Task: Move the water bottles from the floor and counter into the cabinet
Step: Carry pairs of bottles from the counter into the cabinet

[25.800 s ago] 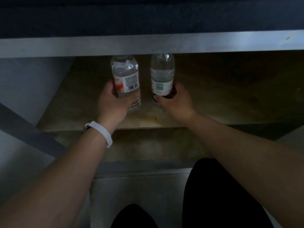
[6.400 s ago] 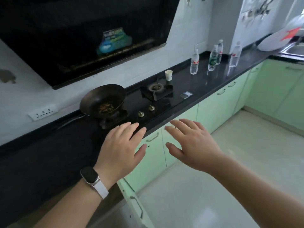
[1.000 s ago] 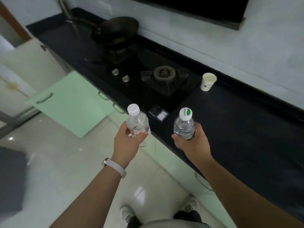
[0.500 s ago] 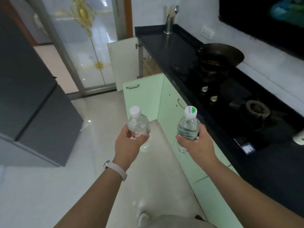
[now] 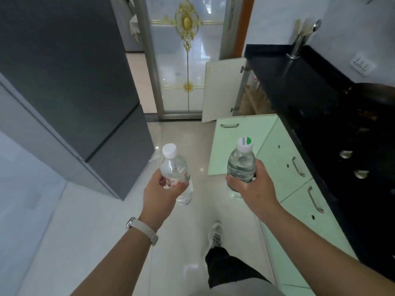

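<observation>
At centre frame the left hand [image 5: 161, 194] was wrapped around a clear water bottle with a plain white cap [image 5: 175, 174], held upright above the pale tiled floor [image 5: 89, 221]. Just right of it, the right hand [image 5: 252, 189] gripped a second water bottle with a green-marked cap [image 5: 241, 163]. An open green cabinet door [image 5: 237, 144] stood behind them, below the black countertop [image 5: 310, 86] at right.
</observation>
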{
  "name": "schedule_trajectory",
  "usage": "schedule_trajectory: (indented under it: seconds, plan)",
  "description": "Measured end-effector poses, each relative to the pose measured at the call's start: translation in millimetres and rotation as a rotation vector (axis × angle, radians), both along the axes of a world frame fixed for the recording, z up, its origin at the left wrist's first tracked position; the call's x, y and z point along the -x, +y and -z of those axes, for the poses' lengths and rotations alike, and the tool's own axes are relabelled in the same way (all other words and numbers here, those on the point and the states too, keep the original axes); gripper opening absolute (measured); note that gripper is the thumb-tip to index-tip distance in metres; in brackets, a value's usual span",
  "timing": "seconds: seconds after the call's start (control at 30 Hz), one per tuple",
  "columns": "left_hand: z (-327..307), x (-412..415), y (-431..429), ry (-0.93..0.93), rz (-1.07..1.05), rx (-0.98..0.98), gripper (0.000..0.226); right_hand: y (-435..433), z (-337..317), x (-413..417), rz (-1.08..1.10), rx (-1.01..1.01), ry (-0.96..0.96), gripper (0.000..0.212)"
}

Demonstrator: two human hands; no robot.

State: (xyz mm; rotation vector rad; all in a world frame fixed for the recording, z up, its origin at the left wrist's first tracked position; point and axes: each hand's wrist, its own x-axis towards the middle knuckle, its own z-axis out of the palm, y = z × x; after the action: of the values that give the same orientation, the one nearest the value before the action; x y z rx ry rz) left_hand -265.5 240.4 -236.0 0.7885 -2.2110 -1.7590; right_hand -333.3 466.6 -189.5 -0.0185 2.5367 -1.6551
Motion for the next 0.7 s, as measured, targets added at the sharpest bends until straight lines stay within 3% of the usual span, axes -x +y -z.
schedule_trajectory:
  seconds: [0.27, 0.7]
  plan:
    - [5, 111, -39, -0.056, -0.027, 0.070, 0.042, -45, 35, 127, -0.069, 0.015, -0.053, 0.043]
    - [-17, 277, -76, -0.031, -0.037, 0.085, 0.045, -86, 27, 300, -0.087, -0.011, -0.051, 0.042]
